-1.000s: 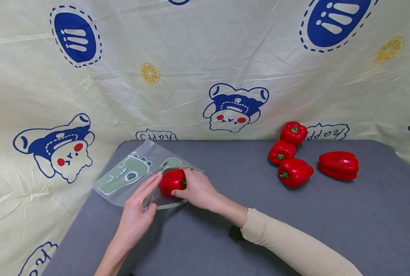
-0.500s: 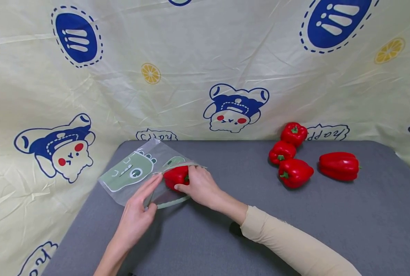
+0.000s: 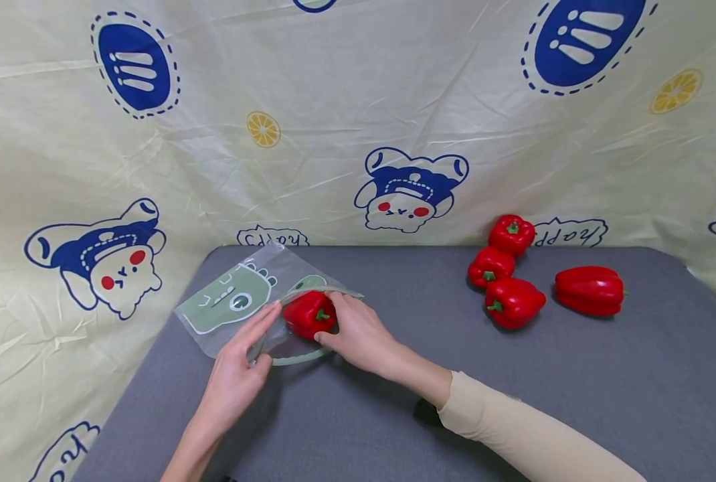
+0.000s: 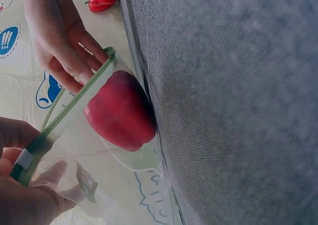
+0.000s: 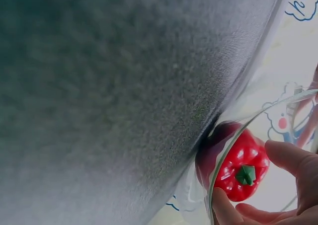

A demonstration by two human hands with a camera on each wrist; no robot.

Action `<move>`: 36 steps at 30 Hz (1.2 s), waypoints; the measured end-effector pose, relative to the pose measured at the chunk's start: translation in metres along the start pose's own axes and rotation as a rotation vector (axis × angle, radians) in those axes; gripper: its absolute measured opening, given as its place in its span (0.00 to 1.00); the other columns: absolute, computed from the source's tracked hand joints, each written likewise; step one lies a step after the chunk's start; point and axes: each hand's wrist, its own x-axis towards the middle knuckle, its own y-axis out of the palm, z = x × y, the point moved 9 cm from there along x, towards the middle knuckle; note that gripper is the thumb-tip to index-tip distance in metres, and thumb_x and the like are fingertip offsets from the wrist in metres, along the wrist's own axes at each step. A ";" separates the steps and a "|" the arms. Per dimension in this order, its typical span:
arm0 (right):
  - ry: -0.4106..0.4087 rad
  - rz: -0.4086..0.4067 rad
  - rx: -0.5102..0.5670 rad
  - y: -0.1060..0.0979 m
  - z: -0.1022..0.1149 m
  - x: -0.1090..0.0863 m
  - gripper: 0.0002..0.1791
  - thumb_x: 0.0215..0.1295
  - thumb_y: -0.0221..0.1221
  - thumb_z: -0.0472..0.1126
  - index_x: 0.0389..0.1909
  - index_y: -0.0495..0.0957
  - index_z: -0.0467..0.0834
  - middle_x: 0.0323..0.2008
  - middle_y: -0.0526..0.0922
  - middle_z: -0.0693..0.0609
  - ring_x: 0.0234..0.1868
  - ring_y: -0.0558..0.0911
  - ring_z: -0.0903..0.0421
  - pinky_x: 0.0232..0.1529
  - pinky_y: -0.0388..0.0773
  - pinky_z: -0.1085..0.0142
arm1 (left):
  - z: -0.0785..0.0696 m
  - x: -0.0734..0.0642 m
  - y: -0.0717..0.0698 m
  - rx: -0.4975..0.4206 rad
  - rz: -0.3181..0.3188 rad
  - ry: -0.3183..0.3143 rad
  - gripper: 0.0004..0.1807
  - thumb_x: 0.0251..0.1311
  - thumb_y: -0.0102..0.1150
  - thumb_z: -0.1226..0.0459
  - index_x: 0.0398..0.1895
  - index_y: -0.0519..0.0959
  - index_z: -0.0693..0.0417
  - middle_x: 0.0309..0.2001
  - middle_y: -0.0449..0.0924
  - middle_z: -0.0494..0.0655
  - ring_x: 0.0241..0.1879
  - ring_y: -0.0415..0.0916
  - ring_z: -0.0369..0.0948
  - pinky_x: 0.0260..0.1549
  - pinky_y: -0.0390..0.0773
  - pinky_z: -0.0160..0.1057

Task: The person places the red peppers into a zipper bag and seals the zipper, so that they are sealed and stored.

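With the bag mouth [image 3: 304, 359] as clock centre, open tabletop [image 3: 334, 428] gives passage at six o'clock between the forearms [image 3: 419, 376], and at one o'clock up to the curtain [image 3: 322, 174]; the left hand [image 3: 236, 369] blocks eight, the right hand [image 3: 358, 331] four; a pepper [image 3: 307, 314] obstructs the mouth itself. Toward three, four more peppers [image 3: 516, 304] limit the way further out.

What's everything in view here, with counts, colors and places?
Clear bag: one, transparent with green print, left side of the table
Bagged bell pepper: one, red, just inside the bag's mouth
Clustered bell peppers: three, red, right of the bag
Separate bell pepper: one, red, right of the cluster
Table: one, grey, under the bag and peppers
Patterned cloth: one, cream with blue prints, behind the table
Dark object: one, black, by the right wrist, mostly hidden
Sleeve: one, beige, right arm
Hands: two, left hand pinching the bag's edge, right hand at its mouth
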 end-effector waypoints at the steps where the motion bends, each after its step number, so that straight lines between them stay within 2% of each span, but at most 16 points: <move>1: -0.005 -0.002 0.004 -0.002 0.000 -0.002 0.39 0.54 0.72 0.48 0.65 0.68 0.41 0.57 0.77 0.47 0.53 0.77 0.52 0.52 0.78 0.55 | 0.000 0.000 0.000 0.009 -0.002 -0.002 0.43 0.51 0.53 0.83 0.70 0.70 0.40 0.69 0.66 0.34 0.67 0.62 0.36 0.34 0.74 0.36; 3: -0.016 -0.005 0.013 -0.005 0.000 -0.007 0.40 0.54 0.71 0.48 0.67 0.68 0.41 0.59 0.76 0.48 0.55 0.76 0.52 0.55 0.77 0.54 | 0.001 0.000 -0.001 0.024 -0.007 -0.005 0.43 0.51 0.53 0.82 0.70 0.70 0.39 0.69 0.66 0.34 0.68 0.61 0.36 0.43 0.73 0.39; 6: -0.030 -0.006 0.035 -0.012 -0.001 -0.015 0.38 0.56 0.70 0.47 0.67 0.68 0.43 0.61 0.76 0.48 0.57 0.76 0.52 0.56 0.76 0.52 | 0.001 0.000 -0.001 0.022 -0.004 -0.013 0.43 0.52 0.53 0.82 0.70 0.70 0.39 0.69 0.66 0.34 0.69 0.61 0.36 0.46 0.73 0.42; 15: -0.008 0.011 0.071 -0.032 -0.010 -0.039 0.37 0.58 0.68 0.51 0.68 0.69 0.48 0.62 0.74 0.54 0.61 0.73 0.54 0.56 0.75 0.51 | 0.000 0.000 -0.001 0.002 0.006 -0.005 0.42 0.51 0.53 0.83 0.70 0.70 0.42 0.69 0.66 0.32 0.69 0.60 0.35 0.44 0.69 0.36; 22: 0.018 -0.001 0.071 -0.056 -0.028 -0.056 0.36 0.58 0.69 0.53 0.67 0.70 0.54 0.61 0.74 0.59 0.57 0.75 0.55 0.52 0.78 0.54 | 0.000 0.000 0.000 -0.004 0.011 0.005 0.42 0.50 0.52 0.83 0.70 0.70 0.43 0.69 0.66 0.32 0.68 0.61 0.35 0.41 0.69 0.37; 32: 0.032 -0.039 0.074 -0.097 -0.060 -0.082 0.36 0.59 0.68 0.51 0.68 0.68 0.56 0.63 0.73 0.54 0.55 0.78 0.51 0.47 0.81 0.52 | 0.000 0.000 0.000 0.005 0.010 0.002 0.43 0.50 0.52 0.83 0.70 0.70 0.41 0.69 0.66 0.33 0.68 0.61 0.36 0.39 0.71 0.38; 36: 0.029 -0.065 0.061 -0.113 -0.073 -0.093 0.35 0.60 0.67 0.52 0.68 0.68 0.55 0.63 0.73 0.53 0.54 0.78 0.48 0.47 0.81 0.49 | 0.000 0.000 0.000 0.006 0.009 0.005 0.43 0.50 0.52 0.83 0.70 0.70 0.41 0.69 0.66 0.34 0.69 0.61 0.36 0.41 0.71 0.38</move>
